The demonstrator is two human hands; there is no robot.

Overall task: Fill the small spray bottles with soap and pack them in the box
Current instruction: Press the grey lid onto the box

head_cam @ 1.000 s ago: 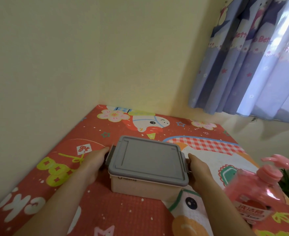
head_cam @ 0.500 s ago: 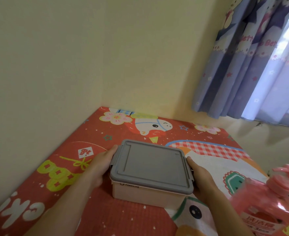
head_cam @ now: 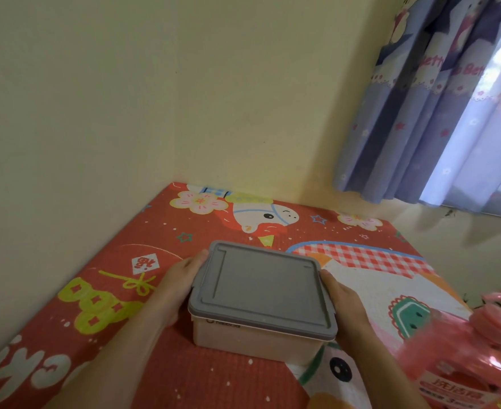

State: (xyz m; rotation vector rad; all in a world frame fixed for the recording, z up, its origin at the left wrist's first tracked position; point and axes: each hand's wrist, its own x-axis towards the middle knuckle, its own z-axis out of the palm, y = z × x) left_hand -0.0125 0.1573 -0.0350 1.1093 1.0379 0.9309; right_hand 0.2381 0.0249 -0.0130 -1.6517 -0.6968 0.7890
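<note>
We see the box point(head_cam: 258, 329) near the middle of the mat point(head_cam: 101, 320), lid point(head_cam: 265, 286) on top of it. Left hand point(head_cam: 178, 280) on the box's left side, right hand point(head_cam: 345, 305) on its right side, both touching at the lid edge. Soap bottle point(head_cam: 467, 358) right of the box and nearer to us, well apart from it, just beyond the right hand. Wall point(head_cam: 125, 98) behind the box and to its left, meeting in a corner behind it. Curtain point(head_cam: 438, 113) behind the box, up to the right.
</note>
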